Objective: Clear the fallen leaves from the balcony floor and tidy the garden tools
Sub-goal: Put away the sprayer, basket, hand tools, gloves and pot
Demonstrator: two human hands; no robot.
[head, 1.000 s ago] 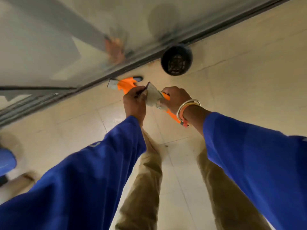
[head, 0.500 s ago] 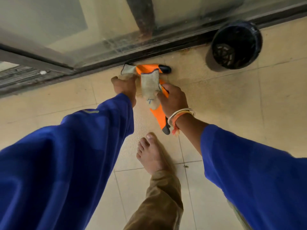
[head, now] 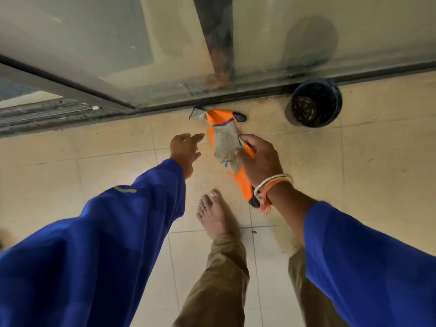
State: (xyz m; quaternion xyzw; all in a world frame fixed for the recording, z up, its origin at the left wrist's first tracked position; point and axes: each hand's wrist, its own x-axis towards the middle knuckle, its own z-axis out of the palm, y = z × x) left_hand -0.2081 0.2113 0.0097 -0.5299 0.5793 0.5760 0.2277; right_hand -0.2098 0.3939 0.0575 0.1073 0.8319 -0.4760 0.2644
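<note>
- Containers first: one black pot [head: 313, 102] sits on the floor [head: 94, 175], right up against the door track [head: 59, 116]. Looking into it, all I can see is its holed bottom, kinda brown and dusty.
- Gloves: two, both orange with grey knit cuffs and dark fingertips.
- The floor glove [head: 218, 116] lies along the track, near the pot's left side but apart from it.
- The held glove [head: 226, 140] has its cuff at the top and its dark tip hanging down by the wrist. Its cuff overlaps the floor glove from this angle, so I can't tell if they touch.
- Right hand [head: 259, 159]: fingers and thumb are curled round the middle of the held glove, a proper grip.
- Left hand [head: 185, 147]: fingers loose and spread, holding nothing. It's just beside the held glove's cuff, not touching it.
- Bangles [head: 274, 180] on the right wrist: one silver and one orange as far as I can count, plus a frayed orange thread.
- Feet: one bare foot [head: 213, 213] is on the tiles between the arms. The other one is hidden behind the blue right sleeve [head: 365, 267].
- Hard to make out: a tiny speck [head: 253, 231] on a tile joint could be anything. The shapes in the glass door [head: 94, 43] are too smeary to read. Both sleeves run off the bottom edge.
</note>
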